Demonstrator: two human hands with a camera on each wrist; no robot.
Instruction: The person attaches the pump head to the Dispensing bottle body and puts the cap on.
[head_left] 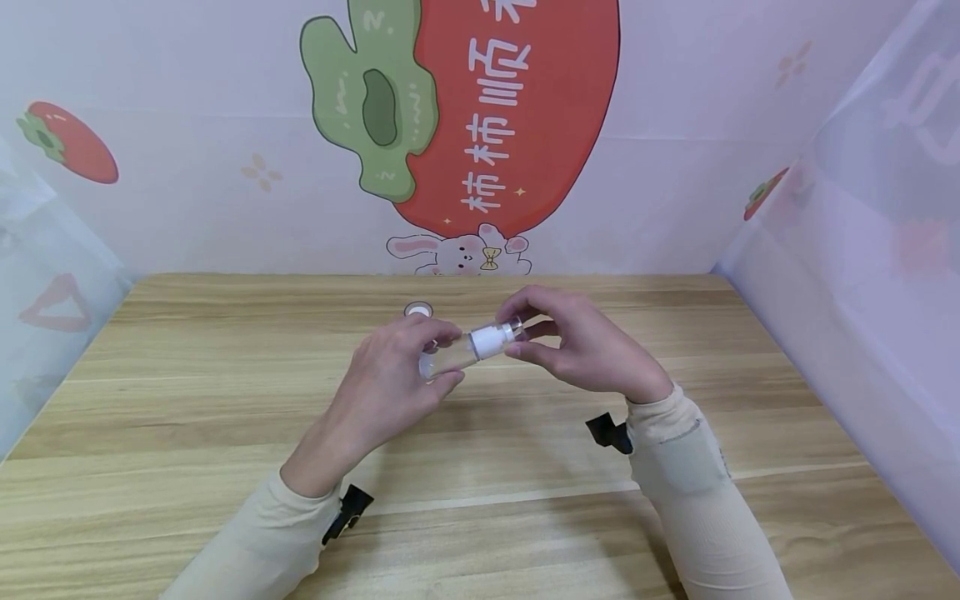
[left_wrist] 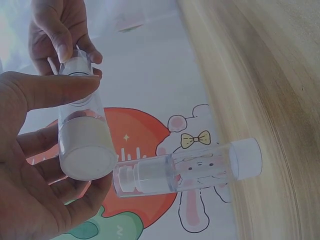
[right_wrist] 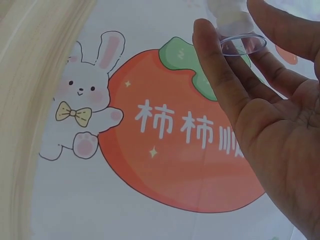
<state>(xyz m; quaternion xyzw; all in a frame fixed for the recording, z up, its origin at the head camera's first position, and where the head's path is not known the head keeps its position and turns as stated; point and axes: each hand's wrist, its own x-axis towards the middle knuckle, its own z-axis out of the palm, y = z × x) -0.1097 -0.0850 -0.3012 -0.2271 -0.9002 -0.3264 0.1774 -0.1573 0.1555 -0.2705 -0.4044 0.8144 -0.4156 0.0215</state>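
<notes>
A clear pump bottle (head_left: pixel 453 357) with a white collar (head_left: pixel 489 340) is held up above the table, tilted nearly on its side. My left hand (head_left: pixel 386 375) grips its body between thumb and fingers; the white bottom (left_wrist: pixel 87 155) faces the left wrist camera. At the other end, my right hand (head_left: pixel 581 342) pinches the clear cap (head_left: pixel 516 330) over the white pump head. From the right wrist, the cap's open-looking round rim (right_wrist: pixel 245 44) shows between thumb and fingers. Behind the left hand a second clear bottle (left_wrist: pixel 200 172) stands upright on the table.
The wood-grain table (head_left: pixel 225 433) runs back to a printed backdrop (head_left: pixel 202 217) with a big red persimmon and a rabbit. White sheets (head_left: pixel 885 275) close off both sides. Each wrist carries a small black camera mount (head_left: pixel 609 432).
</notes>
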